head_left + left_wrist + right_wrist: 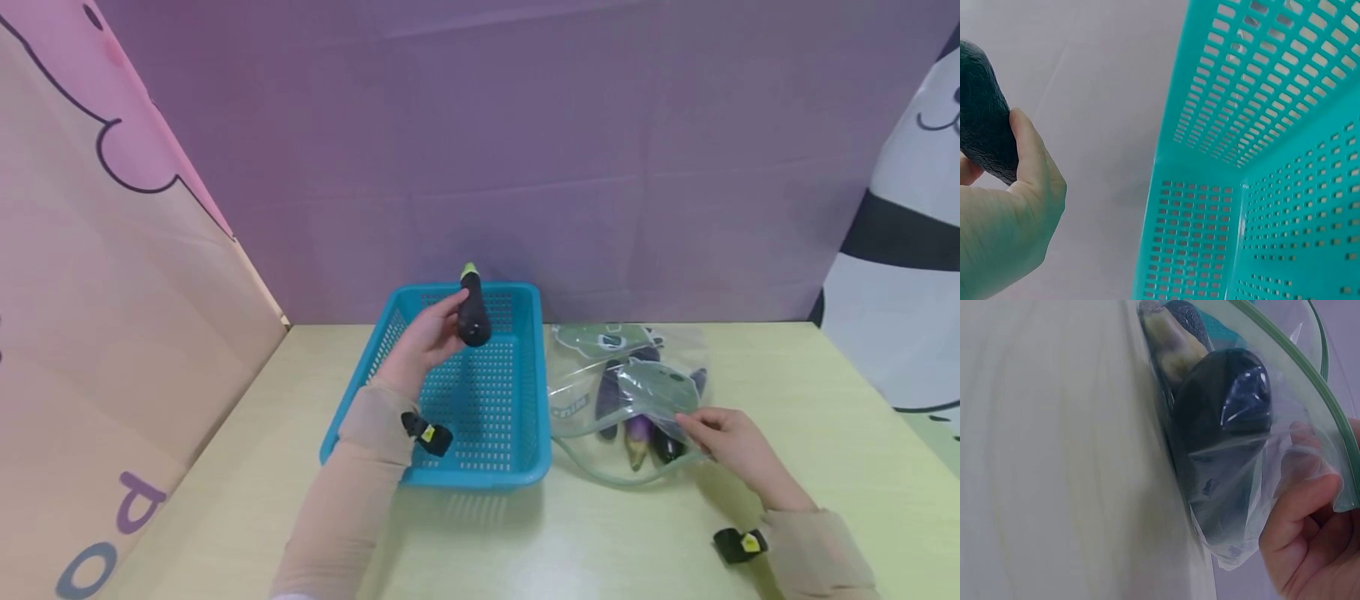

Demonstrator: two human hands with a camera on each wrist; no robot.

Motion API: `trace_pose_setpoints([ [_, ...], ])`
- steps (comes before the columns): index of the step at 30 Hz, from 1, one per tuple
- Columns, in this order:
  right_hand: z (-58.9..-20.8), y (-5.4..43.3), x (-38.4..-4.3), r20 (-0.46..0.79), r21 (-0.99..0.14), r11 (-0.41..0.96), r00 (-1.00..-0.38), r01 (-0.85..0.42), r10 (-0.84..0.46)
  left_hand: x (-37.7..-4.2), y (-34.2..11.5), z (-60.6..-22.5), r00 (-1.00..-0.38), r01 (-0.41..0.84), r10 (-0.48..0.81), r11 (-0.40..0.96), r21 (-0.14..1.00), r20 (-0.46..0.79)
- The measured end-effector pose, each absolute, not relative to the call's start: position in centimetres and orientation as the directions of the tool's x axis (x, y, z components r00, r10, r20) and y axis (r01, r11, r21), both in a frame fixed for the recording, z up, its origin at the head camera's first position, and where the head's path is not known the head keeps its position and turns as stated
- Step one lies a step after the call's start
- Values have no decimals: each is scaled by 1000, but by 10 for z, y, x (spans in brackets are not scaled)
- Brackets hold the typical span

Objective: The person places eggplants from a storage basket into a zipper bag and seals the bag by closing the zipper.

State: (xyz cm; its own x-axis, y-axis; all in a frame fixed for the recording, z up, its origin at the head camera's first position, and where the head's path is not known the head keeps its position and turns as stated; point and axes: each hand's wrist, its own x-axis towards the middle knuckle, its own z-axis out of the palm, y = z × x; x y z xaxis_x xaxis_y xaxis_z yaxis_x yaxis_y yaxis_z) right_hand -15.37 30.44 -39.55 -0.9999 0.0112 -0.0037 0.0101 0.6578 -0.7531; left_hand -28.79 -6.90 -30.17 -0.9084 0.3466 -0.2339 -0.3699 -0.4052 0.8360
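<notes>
In the centre of the frame, a dark eggplant (473,312) with a green stem end is gripped by the left hand (429,335), raised above the far part of the blue plastic basket (480,478). Right of centre, the edge of a clear zip bag (656,387) is pinched by the right hand (731,442); the two hands are held well apart. Several more eggplants (639,429) can be seen inside the bag, which lies beside the basket on the bench (600,542). The step in hand is judged to be a transfer between basket and bag, though its direction cannot be told; a firm hold and a lifted bag edge would be called for next
</notes>
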Motion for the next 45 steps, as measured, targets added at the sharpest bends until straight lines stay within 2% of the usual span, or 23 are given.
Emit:
trace_pose_setpoints([
  [16,-395,304,-153,-5,-758,652,-1000,9,8,-273,-43,-298,-905,-330,384,-359,873,-185],
  [32,-395,304,-153,5,-754,657,-1000,-1,3,-262,-31,-291,-902,-335,395,-389,858,-173],
  [45,-395,304,-154,7,-745,667,-1000,-6,-2,-242,-20,-281,-882,-276,459,-329,903,-102],
])
